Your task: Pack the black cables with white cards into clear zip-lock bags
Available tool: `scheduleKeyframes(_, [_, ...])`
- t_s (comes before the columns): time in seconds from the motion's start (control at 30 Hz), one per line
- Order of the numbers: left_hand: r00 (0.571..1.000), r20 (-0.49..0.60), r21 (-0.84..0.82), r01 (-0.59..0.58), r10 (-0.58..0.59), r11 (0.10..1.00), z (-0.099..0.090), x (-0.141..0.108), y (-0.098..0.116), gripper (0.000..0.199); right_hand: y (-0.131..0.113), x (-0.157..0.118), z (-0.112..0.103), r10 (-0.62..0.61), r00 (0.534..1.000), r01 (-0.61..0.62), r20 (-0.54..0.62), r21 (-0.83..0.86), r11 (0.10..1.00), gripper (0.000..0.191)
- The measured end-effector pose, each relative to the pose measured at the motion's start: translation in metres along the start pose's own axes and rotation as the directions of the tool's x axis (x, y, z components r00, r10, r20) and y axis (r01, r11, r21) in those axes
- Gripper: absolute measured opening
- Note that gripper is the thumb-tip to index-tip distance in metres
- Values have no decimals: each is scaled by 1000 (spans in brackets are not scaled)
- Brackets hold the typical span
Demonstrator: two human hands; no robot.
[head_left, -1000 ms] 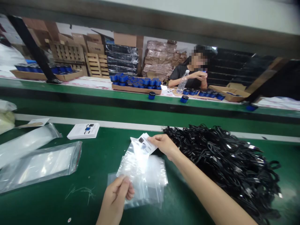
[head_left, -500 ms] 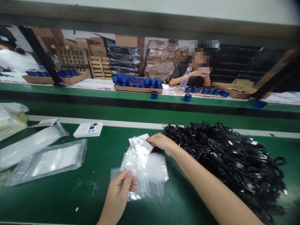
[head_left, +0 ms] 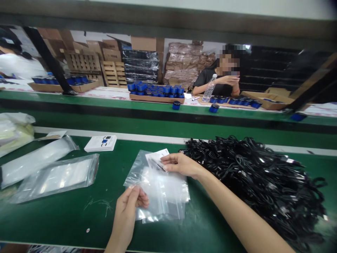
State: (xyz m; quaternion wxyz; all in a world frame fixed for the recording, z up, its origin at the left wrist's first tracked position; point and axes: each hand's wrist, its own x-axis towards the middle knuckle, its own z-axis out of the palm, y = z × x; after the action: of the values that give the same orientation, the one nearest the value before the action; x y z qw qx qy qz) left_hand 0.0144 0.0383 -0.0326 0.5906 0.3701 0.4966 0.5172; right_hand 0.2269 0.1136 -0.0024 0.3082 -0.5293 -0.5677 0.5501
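Note:
A stack of clear zip bags (head_left: pixel 168 196) lies on the green work surface in front of me. My left hand (head_left: pixel 133 202) pinches the near left edge of a loose clear bag (head_left: pixel 137 168) over the stack's left side. At the far side of the bags, my right hand (head_left: pixel 179 164) is closed on a white printed card (head_left: pixel 158 154), its fingertips near a small dark strip. Whether the card is inside the bag or on top of it, I cannot tell.
Black cables (head_left: pixel 252 182) form a large heap at the right. A stack of printed cards (head_left: pixel 100 143) and packed plastic bags (head_left: pixel 63 175) lie at the left. Across the belt, a person (head_left: pixel 218 82) sits behind blue-sided jars (head_left: pixel 158 90) and a water bottle (head_left: pixel 210 88).
The loose bag has swung left and now spreads flatter. My left hand has shifted slightly left and up. My right hand has turned, its fingers now pointing left over the card.

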Motion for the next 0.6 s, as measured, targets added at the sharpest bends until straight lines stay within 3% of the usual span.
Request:
scheduleKeyframes(0.1, [1000,1,-45,25,-25,999,0,1,3,36,-4,1,0,-26,996,18,-87,-82,996,16])
scheduleKeyframes(0.2, [998,-11,-73,67,-68,995,0,4,11,37,-13,-16,7,-116,954,61,-275,-199,978,26])
scheduleKeyframes(0.27, [995,-30,-70,93,-95,993,1,7,18,37,-20,-41,20,-207,909,103,-363,-285,953,22])
scheduleKeyframes(0.33, [994,-45,-44,93,-95,995,3,9,24,36,-23,-70,39,-299,890,165,-343,-369,915,17])
scheduleKeyframes(0.4, [996,-55,12,65,-65,998,6,8,27,33,-20,-95,59,-526,823,352,-214,-535,768,15])
scheduleKeyframes(0.47, [998,-68,102,13,-6,995,9,4,29,31,-12,-111,78,-617,775,426,-133,-612,666,16])
scheduleKeyframes(0.53, [992,-93,219,-67,89,973,11,-2,29,30,-3,-115,95,-648,746,429,-154,-633,645,19])
scheduleKeyframes(0.6, [971,-123,341,-154,207,927,10,-7,29,29,5,-113,110,-637,727,409,-255,-585,701,17])
